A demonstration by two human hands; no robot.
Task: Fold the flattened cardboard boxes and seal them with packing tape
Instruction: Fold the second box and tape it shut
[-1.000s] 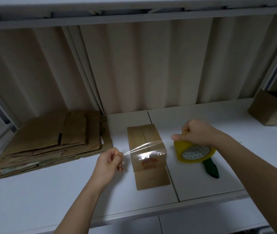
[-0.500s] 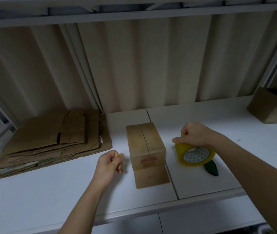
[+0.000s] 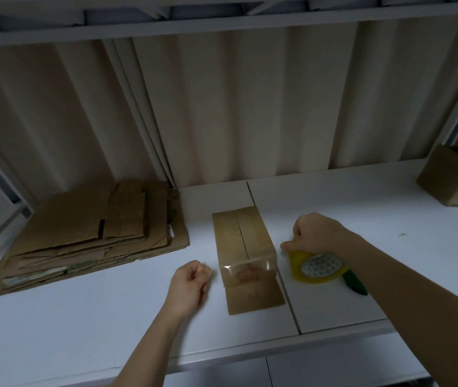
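The right hand (image 3: 315, 233) grips a yellow packing tape dispenser (image 3: 317, 268) from above, its green handle (image 3: 355, 283) sticking out just past the wrist. Just left of that grip stands a small folded cardboard box (image 3: 243, 241), a clear strip of tape (image 3: 247, 263) across its near top edge. Beyond the box, the left hand (image 3: 188, 283) is curled into a fist over the white table (image 3: 82, 317); whether it pinches anything cannot be told. Further left lies a stack of flattened cardboard boxes (image 3: 88, 233). Well right of the grip sits another brown box (image 3: 453, 182).
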